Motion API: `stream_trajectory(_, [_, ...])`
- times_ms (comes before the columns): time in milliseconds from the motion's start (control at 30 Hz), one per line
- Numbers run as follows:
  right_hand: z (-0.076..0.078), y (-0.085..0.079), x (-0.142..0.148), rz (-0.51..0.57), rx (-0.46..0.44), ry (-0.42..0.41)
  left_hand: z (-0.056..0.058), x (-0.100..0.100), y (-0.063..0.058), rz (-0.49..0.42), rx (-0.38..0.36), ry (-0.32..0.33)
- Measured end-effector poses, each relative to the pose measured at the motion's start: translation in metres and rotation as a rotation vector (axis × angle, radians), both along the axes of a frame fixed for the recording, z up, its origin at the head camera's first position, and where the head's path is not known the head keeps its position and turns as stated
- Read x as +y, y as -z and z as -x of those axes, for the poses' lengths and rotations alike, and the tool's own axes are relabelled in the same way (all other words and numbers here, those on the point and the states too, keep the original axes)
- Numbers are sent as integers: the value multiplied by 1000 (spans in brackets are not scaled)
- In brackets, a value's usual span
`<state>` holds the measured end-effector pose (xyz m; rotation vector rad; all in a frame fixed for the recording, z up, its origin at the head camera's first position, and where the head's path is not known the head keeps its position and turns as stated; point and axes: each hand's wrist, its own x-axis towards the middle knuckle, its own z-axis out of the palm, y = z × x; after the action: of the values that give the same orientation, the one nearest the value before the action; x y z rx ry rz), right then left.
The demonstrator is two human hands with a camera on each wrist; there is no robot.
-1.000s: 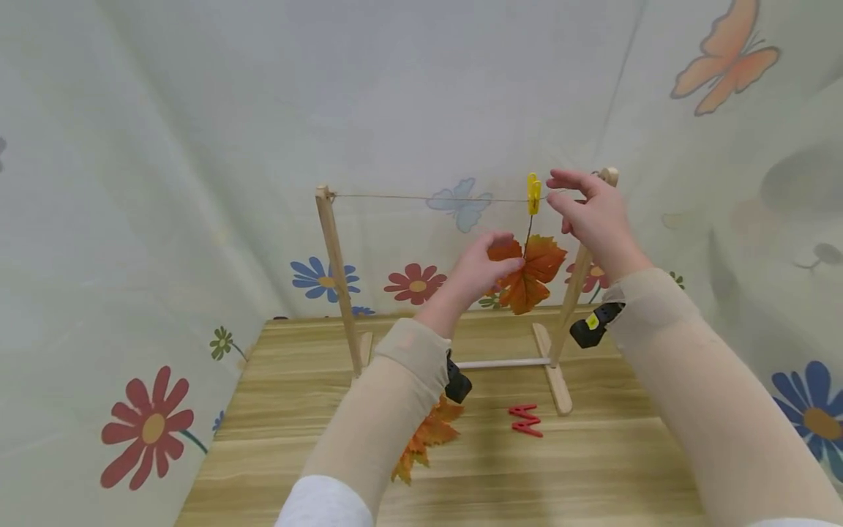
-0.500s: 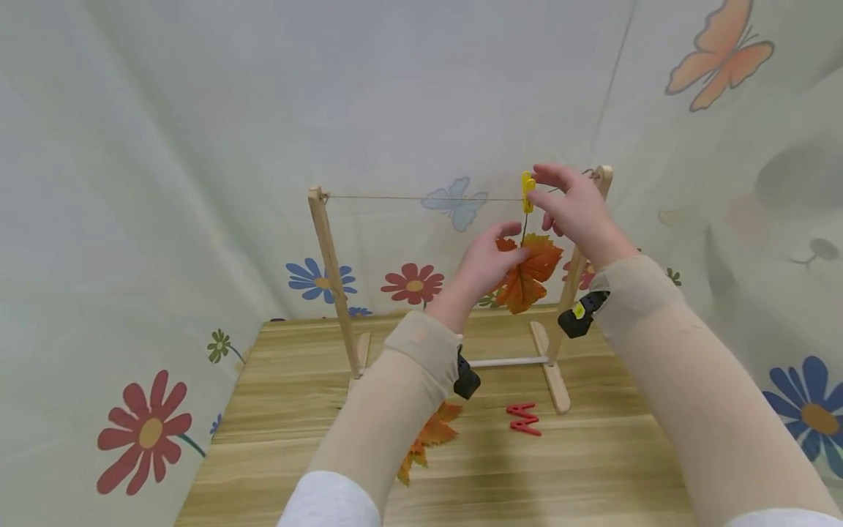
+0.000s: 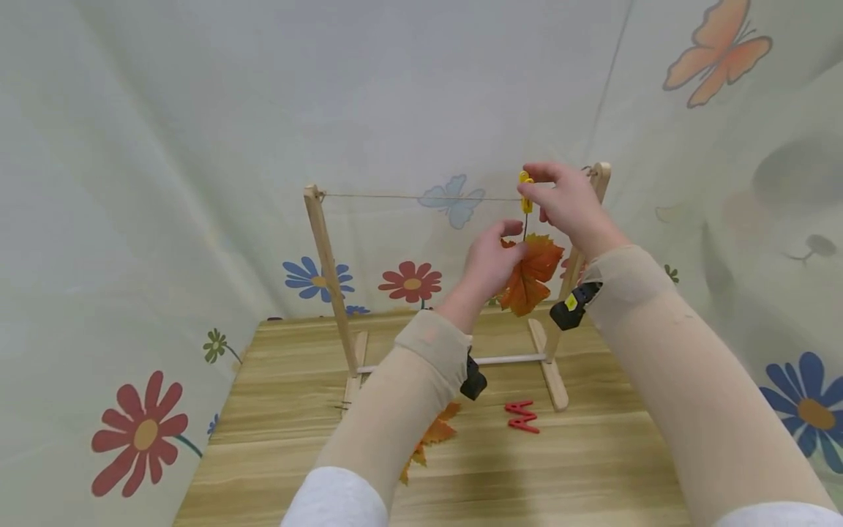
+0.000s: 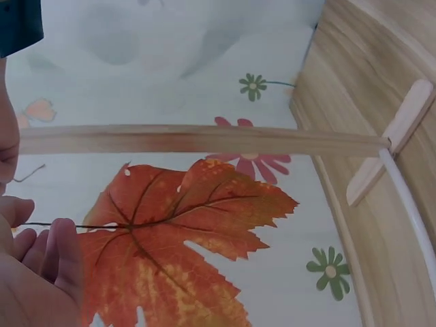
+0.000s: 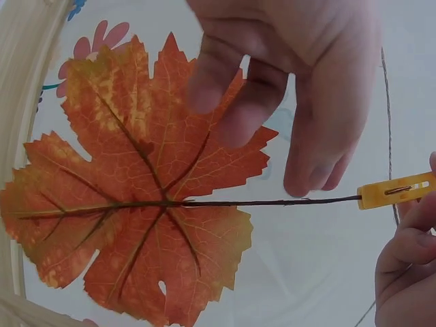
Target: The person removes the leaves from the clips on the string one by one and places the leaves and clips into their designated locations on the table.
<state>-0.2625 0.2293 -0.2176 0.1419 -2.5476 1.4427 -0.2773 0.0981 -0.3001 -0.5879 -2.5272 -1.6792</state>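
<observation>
An orange artificial leaf (image 3: 532, 277) hangs by its dark stem from a yellow clothespin (image 3: 526, 203) on the string of a wooden frame. My right hand (image 3: 568, 201) pinches the clothespin between thumb and fingers, where it meets the string (image 5: 390, 116). Beside the stem is my left hand (image 3: 490, 256), its fingers loosely bent and the fingertips right at the stem in the right wrist view. There the stem (image 5: 272, 202) shows unbroken from leaf to clothespin. In the left wrist view, the leaf (image 4: 170, 238) spreads out past the left fingers (image 4: 67, 259).
Wooden posts (image 3: 329, 285) hold the string at both ends, and a white rod (image 3: 510, 359) joins their feet. Red clothespins (image 3: 522, 417) lie on the wooden table (image 3: 593, 454). Another orange leaf (image 3: 435, 433) is partly hidden under the left forearm. A printed curtain (image 3: 395, 88) stands behind.
My right hand has moved left from beside the yellow clothespin and now pinches it. My left hand has risen slightly along the leaf toward its stem.
</observation>
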Motion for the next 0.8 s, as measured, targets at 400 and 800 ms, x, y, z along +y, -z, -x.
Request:
stream_trajectory(400, [-3,3,-2,60,-9,7,1,18,5,-42,-14,-70])
stream_trajectory(800, [-3,4,-4,78,44,34,1,7,1,-22,-28,-87])
